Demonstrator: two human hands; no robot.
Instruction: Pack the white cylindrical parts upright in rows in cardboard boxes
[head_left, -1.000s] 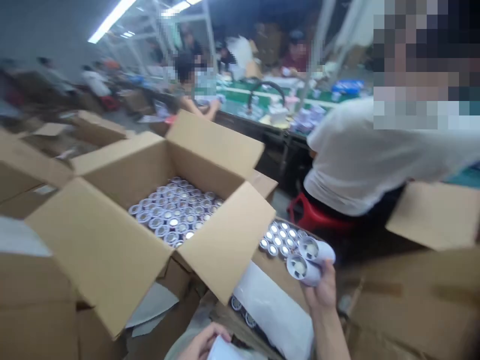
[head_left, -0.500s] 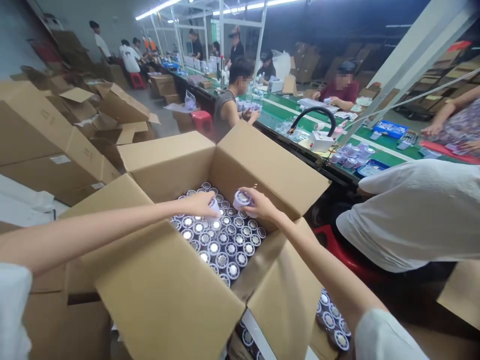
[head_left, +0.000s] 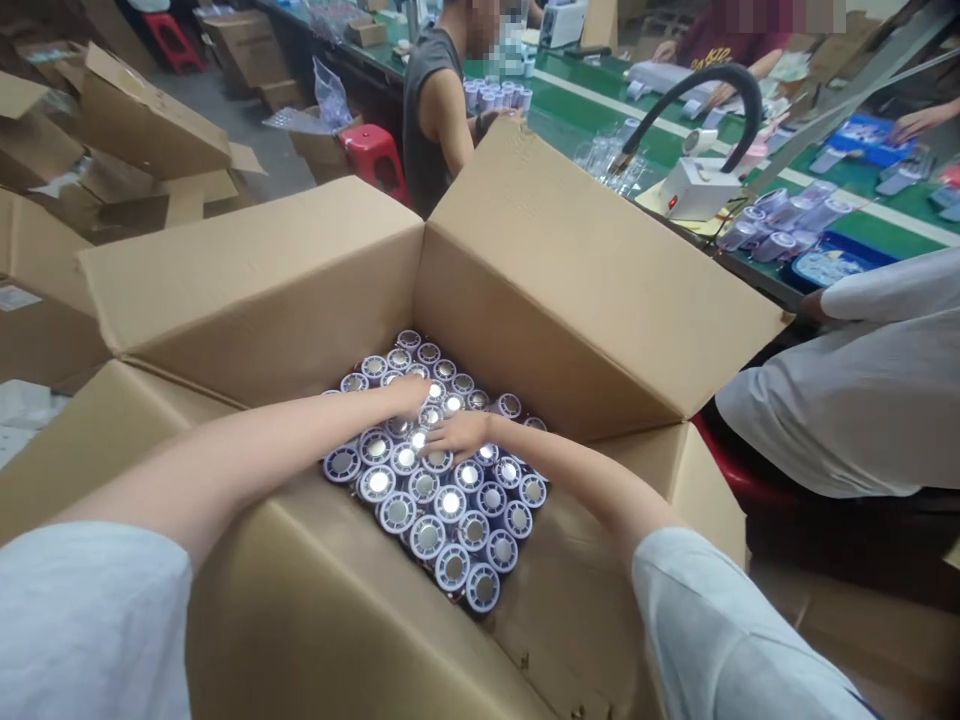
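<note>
An open cardboard box (head_left: 495, 290) holds rows of lilac cylindrical parts (head_left: 427, 537) standing upright, their round ends with silver centres facing up. Deep in the box, my left hand (head_left: 411, 395) rests among the parts toward the back, its fingers pointing down and partly hidden. Just right of it and nearer to me, my right hand (head_left: 459, 434) lies palm down over the tops of several parts, its fingers spread. No part shows lifted in either hand.
Behind the box runs a green conveyor table (head_left: 600, 95) with lilac parts, a white device (head_left: 699, 188) with a black hose and a blue tray (head_left: 832, 262). A person in grey sits beyond the box, another in white at right. Cardboard boxes are piled at left.
Both hands have gone down into the box; the lilac parts they held above the rows are no longer seen raised. The view has moved closer and tilted down.
</note>
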